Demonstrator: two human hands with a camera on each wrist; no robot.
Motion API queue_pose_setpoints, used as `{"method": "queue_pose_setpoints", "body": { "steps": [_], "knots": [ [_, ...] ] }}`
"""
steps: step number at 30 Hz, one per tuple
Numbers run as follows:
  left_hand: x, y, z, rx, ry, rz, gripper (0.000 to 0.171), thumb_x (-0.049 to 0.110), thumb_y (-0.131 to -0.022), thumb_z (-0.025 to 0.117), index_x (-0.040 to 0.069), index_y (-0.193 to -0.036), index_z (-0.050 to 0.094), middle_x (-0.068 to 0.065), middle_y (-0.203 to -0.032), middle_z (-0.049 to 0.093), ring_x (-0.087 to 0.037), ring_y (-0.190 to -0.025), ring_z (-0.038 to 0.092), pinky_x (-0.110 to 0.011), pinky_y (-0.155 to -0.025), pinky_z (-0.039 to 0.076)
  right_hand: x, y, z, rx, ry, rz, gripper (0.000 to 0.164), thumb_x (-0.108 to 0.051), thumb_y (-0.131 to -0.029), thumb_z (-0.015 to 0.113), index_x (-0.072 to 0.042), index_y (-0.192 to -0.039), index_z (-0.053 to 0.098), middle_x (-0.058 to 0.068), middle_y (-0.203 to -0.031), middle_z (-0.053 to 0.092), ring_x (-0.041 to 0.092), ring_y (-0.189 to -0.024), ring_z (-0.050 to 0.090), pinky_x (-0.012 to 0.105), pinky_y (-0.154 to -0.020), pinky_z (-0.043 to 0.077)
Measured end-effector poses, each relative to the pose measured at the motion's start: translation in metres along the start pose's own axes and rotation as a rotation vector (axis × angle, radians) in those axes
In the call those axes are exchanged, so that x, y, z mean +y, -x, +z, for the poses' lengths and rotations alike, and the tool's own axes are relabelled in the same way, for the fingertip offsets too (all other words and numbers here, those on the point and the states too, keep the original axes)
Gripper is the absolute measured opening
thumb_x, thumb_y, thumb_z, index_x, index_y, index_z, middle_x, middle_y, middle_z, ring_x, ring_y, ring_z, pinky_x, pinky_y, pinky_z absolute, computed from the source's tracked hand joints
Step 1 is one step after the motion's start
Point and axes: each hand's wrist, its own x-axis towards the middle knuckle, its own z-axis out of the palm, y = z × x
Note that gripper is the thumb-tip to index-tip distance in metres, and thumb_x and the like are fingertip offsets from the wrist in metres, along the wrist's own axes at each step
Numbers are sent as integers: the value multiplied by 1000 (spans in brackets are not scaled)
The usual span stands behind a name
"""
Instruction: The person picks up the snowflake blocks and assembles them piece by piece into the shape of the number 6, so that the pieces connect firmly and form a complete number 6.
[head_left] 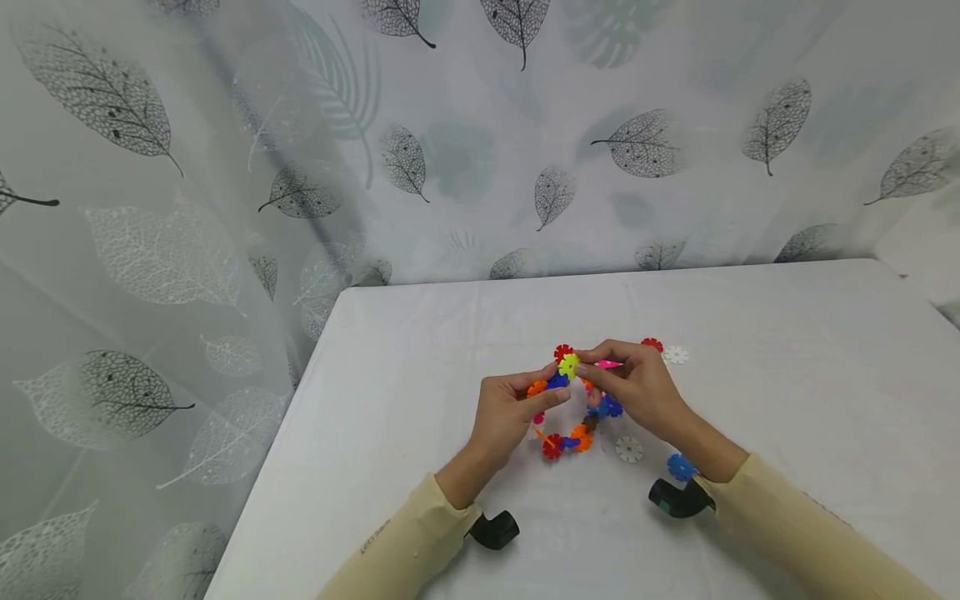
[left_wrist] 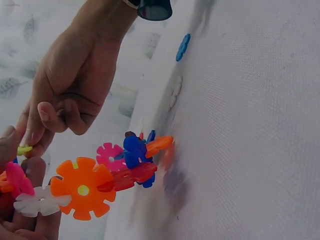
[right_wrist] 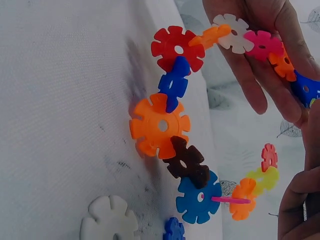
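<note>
A chain of slotted, flower-shaped plastic discs hangs in a curve below both hands, with a red disc (right_wrist: pixel 178 49), an orange disc (right_wrist: pixel 160 126) and a brown disc (right_wrist: pixel 186 162) among them. At one end, my left hand (head_left: pixel 504 414) pinches a dark blue disc (head_left: pixel 557 381) between thumb and fingers. My right hand (head_left: pixel 641 390) pinches a yellow disc (head_left: pixel 568 366) right against that blue one. Whether the two are slotted together I cannot tell. In the right wrist view, a white disc (right_wrist: pixel 233 33) and a pink disc (right_wrist: pixel 263 46) pass before the left fingers.
Loose discs lie on the white table (head_left: pixel 405 375): a red one (head_left: pixel 652 342) and a white one (head_left: pixel 677 355) behind the right hand, another white one (head_left: pixel 628 450) and a blue one (head_left: pixel 681 467) nearer. Leaf-patterned curtains (head_left: pixel 465 167) stand behind and to the left.
</note>
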Motion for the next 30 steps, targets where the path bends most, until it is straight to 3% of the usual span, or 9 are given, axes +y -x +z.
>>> {"method": "queue_pose_setpoints", "body": {
  "steps": [5,12,16,19,24,27,30],
  "knots": [
    [1,-1,2,-24,5,18,35,17,-89,80,11,-123,74,-2,-115,74,-15,-88,67,-18,-66,51,0,4,-2,17,0,19,18,-7,-97,69,2,-112,63,18,-110,67,30,-64,69,28,-68,59],
    [4,-4,2,-44,19,26,33,18,-90,80,15,-123,75,-2,-110,75,-18,-72,56,-20,-62,49,-1,8,-2,54,-78,155,30,-17,-98,70,2,-120,59,9,-103,71,27,-60,66,25,-56,52],
    [4,-4,2,-33,18,15,36,19,-90,80,15,-125,74,0,-118,73,-13,-98,65,-26,-82,56,0,10,-1,70,-91,177,32,-18,-98,69,2,-120,59,7,-103,71,27,-61,66,23,-58,51],
    [4,-2,1,22,-13,10,37,23,-89,81,15,-125,74,1,-120,72,-16,-117,63,-31,-92,55,1,11,1,92,-92,163,31,-18,-98,69,2,-120,60,9,-103,70,26,-61,66,24,-59,53],
    [5,2,0,93,-108,-31,38,32,-87,82,16,-120,76,4,-110,74,-15,-105,67,-30,-85,57,1,14,3,143,-62,122,28,-16,-98,70,2,-118,62,8,-104,69,26,-62,66,25,-61,56],
    [4,3,1,59,-159,-39,40,37,-89,79,15,-122,75,6,-110,74,-13,-109,64,-28,-85,56,1,15,5,161,-52,71,25,-13,-97,70,3,-115,64,10,-105,68,25,-61,67,26,-63,58],
    [3,3,2,11,-167,-38,42,38,-93,74,14,-128,72,6,-111,73,-20,-108,67,-28,-87,55,0,16,8,162,-52,11,20,-9,-97,70,4,-111,65,15,-106,67,26,-61,68,27,-65,59]
  ]
}}
